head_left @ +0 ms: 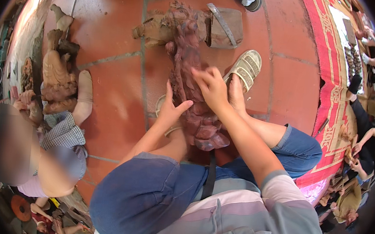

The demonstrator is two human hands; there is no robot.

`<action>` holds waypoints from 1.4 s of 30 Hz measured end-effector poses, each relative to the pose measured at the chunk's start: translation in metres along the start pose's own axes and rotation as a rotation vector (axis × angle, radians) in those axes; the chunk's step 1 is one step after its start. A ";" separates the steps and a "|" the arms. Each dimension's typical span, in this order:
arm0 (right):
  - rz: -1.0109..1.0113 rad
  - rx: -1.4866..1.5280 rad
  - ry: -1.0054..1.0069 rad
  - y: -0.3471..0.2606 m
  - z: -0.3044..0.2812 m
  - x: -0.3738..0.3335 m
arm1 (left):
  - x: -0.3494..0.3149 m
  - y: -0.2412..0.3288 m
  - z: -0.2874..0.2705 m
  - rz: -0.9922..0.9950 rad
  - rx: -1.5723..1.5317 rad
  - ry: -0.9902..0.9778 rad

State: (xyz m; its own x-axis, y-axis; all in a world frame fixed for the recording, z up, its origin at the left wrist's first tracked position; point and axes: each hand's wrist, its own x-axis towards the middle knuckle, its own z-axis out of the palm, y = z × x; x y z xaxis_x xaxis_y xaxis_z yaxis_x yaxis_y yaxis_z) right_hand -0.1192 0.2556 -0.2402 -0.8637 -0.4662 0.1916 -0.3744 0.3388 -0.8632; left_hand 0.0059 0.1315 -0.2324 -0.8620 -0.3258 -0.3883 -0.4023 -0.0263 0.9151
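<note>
A reddish-brown carved wooden statue (pixel 192 55) leans away from me between my legs, its rocky base (pixel 210 137) nearest me. My left hand (pixel 171 112) grips its left side, the thumb laid across the carving and the fingers partly hidden along the edge. Over the statue's middle, my right hand (pixel 213 89) is closed with bent fingers against the carved surface. Whatever is pinched in those fingers is too small to make out. The statue's upper part rests over a wooden block (pixel 225 29) and a rough log-like piece (pixel 152 30).
A flat metal strip (pixel 222 25) lies across the block. My sandalled foot (pixel 239 88) is right of the statue. At left a person (pixel 55 150) sits with a lighter wooden carving (pixel 58 72). A red patterned mat (pixel 322 84) runs along the right; other people sit beyond it.
</note>
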 end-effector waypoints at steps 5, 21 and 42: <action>0.070 0.020 -0.004 -0.006 0.004 0.017 | -0.001 0.000 -0.004 -0.050 -0.046 -0.017; 0.078 0.052 -0.001 -0.001 -0.008 0.040 | -0.003 0.005 -0.005 -0.069 0.055 -0.029; 0.075 -0.409 -0.056 -0.026 0.000 0.100 | 0.000 -0.004 -0.005 -0.051 0.112 -0.006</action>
State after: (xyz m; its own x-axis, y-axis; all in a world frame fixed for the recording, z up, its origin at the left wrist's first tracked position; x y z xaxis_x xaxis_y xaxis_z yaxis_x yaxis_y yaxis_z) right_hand -0.1963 0.2003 -0.1982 -0.8780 -0.4680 0.1000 -0.4244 0.6649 -0.6146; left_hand 0.0089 0.1270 -0.2354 -0.8412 -0.3208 -0.4353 -0.4776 0.0632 0.8763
